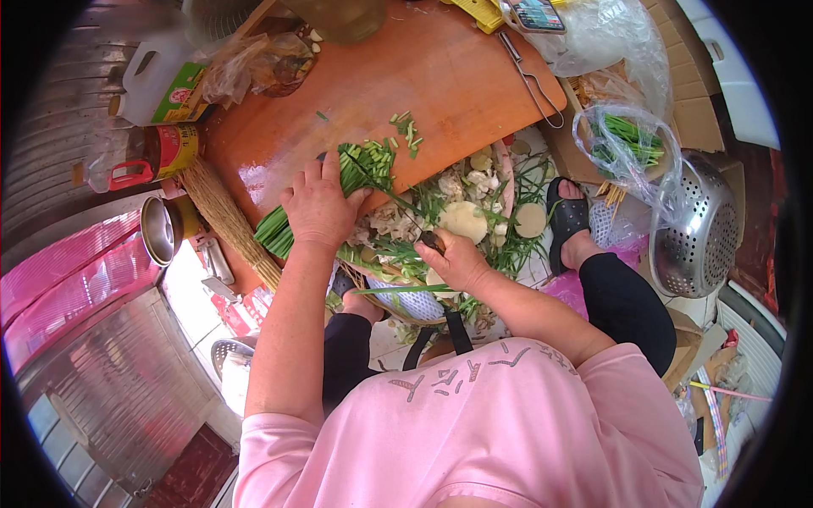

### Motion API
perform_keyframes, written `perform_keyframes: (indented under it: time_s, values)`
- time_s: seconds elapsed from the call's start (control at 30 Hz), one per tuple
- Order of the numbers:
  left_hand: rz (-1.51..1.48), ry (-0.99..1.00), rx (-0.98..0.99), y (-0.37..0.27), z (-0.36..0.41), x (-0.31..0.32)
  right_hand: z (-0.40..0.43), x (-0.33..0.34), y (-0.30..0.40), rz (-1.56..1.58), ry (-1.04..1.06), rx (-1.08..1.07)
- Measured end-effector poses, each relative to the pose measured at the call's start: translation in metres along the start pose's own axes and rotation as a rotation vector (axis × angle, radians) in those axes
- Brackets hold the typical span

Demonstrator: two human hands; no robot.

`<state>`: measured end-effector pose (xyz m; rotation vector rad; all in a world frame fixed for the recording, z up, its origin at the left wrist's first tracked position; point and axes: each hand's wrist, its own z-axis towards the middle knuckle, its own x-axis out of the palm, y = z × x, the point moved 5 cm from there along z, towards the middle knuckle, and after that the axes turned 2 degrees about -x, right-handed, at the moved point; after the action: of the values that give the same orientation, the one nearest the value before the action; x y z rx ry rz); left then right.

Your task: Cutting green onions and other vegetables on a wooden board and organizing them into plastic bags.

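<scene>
A bundle of green garlic chives [276, 232] lies slantwise at the near edge of an orange-brown board [438, 76]. My left hand [322, 202] presses on the bundle, fingers spread over it and thumb against its side. In my right hand [452, 256] is the dark handle of a knife [406, 204], whose thin blade runs up to the left across the chives. Cut chive pieces [375, 159] are heaped at the bundle's far end, and a few short bits [408, 130] lie apart on the board. A long green leaf [403, 289] hangs below my right hand.
Below the board's edge a basket of vegetable scraps [463, 219] stands between my feet. A straw whisk [222, 216] and oil bottles [171, 149] are at left. A wire-handled peeler [530, 79] lies at the board's right; beyond are bagged chives [629, 143] and a steel colander [695, 235].
</scene>
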<state>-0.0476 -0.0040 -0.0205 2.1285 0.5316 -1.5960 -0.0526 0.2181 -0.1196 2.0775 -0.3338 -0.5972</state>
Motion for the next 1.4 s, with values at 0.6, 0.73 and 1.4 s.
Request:
perform_keyframes:
  time_s: [0.6,0.73,1.4]
  values:
    - [-0.04,-0.149,-0.008,-0.003,-0.016,0.007,0.049,-0.036,0.087,0.072,0.255,0.146]
    - [-0.034,-0.124,-0.019,-0.003,-0.014,0.005,0.053,-0.038,0.085,-0.038,0.199,0.023]
    - [-0.027,-0.009,-0.158,-0.009,-0.016,0.006,0.002,-0.014,0.037,0.061,-0.033,-0.085]
